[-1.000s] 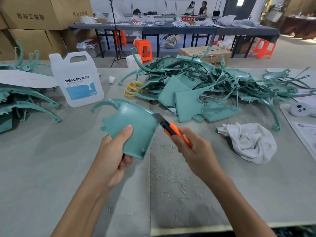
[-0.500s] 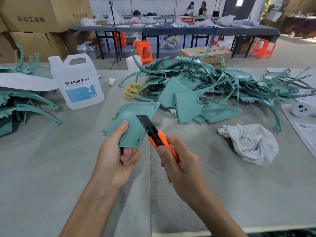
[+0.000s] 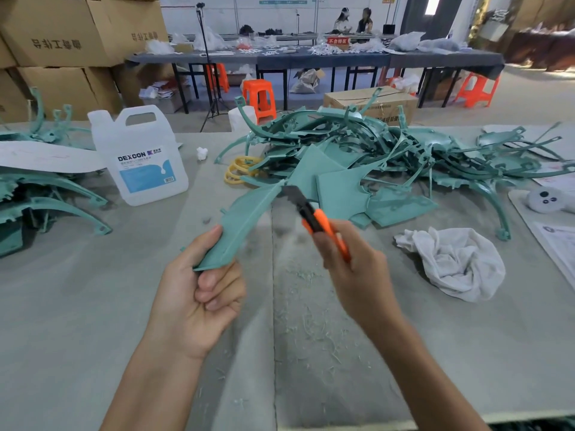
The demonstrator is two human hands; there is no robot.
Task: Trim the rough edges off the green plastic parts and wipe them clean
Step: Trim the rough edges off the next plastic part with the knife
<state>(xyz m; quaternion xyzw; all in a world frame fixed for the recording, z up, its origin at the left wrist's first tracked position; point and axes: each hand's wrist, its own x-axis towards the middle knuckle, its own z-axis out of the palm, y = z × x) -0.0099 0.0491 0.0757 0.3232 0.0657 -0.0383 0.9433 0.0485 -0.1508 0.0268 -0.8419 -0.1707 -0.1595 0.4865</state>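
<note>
My left hand (image 3: 199,300) grips the near end of a green plastic part (image 3: 239,222), a flat curved panel turned almost edge-on and pointing away over the table. My right hand (image 3: 351,269) holds an orange utility knife (image 3: 314,219). Its dark blade sits at the part's far tip. A big heap of green plastic parts (image 3: 389,163) lies behind. A crumpled white cloth (image 3: 457,262) rests on the table to the right of my right hand. Green shavings (image 3: 314,312) are scattered below my hands.
A white DEXCON jug (image 3: 140,157) stands at the back left, with more green parts (image 3: 40,200) at the left edge. Yellow rings (image 3: 239,172) lie by the heap. Papers and a small white toy (image 3: 547,197) lie at the right. The table's front edge (image 3: 373,423) runs below my arms.
My left hand turned the green part from broad face-up to nearly edge-on. The knife moved from the part's right edge up to its far tip.
</note>
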